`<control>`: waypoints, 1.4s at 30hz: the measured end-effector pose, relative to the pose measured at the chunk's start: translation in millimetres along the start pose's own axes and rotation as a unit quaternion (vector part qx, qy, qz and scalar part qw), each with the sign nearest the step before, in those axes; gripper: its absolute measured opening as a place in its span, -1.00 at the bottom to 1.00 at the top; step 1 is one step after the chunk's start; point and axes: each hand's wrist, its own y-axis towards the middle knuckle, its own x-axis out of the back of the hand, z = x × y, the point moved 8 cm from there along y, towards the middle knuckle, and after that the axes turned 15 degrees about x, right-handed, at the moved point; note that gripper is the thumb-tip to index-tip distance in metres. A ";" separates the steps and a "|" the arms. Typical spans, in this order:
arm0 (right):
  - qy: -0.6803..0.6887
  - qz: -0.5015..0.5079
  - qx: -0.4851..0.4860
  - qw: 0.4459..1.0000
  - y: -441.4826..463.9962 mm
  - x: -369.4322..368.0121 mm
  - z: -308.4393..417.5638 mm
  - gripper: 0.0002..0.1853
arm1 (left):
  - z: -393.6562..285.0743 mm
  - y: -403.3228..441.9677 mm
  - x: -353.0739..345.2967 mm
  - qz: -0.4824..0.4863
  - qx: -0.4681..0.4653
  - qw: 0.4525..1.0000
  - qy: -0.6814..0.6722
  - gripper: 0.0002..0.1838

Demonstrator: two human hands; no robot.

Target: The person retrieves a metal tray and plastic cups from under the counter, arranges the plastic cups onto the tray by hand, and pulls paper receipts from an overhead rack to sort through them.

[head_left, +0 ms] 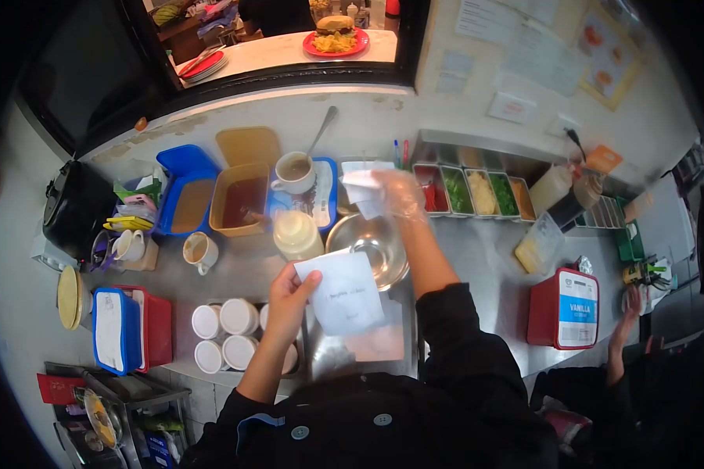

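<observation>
My left hand (288, 301) pinches a white paper slip (340, 293) with a few handwritten words, thumb on its front. The slip hangs over the front of a steel mixing bowl (389, 248). Beyond the bowl, my right hand (403, 194), in a clear plastic glove, is blurred by motion. Its fingers close on another white paper slip (360, 180), with more white paper just below. Left of the bowl stands a pale squeeze bottle (296, 235). Behind it, a mug (294, 173) with a spoon in it rests on a blue-rimmed tub lid (326, 205).
Steel pans of chopped toppings (483, 192) line the back right. White-lidded cups (238, 317) stand front left, and a red vanilla tub (565, 308) right. Brown liquid fills an open container (242, 199). A burger plate (335, 43) sits on the pass. Another person's hand (627, 313) shows far right.
</observation>
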 end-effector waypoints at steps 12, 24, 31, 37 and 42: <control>-0.203 0.509 0.008 0.837 -231.0 -5.6 -18.7 -0.79 | 26.7 1.1 14.1 0.014 0.042 0.993 -0.109 -0.68; -0.420 0.146 0.229 0.866 52.2 4.7 -21.7 -0.63 | 24.6 45.9 -52.0 0.075 0.062 0.992 -0.078 -0.66; -0.466 0.262 0.170 0.828 75.1 -12.7 -95.4 -0.72 | 0.7 61.8 -47.2 0.013 0.025 0.999 -0.046 -0.63; -0.404 0.097 0.147 0.898 59.9 42.3 -47.3 -0.75 | 14.4 77.5 -54.6 0.005 -0.023 1.000 -0.001 -0.62; -0.433 0.039 0.068 0.898 95.2 52.9 -80.1 -0.82 | 23.5 81.5 -52.8 -0.013 0.025 0.996 -0.081 -0.67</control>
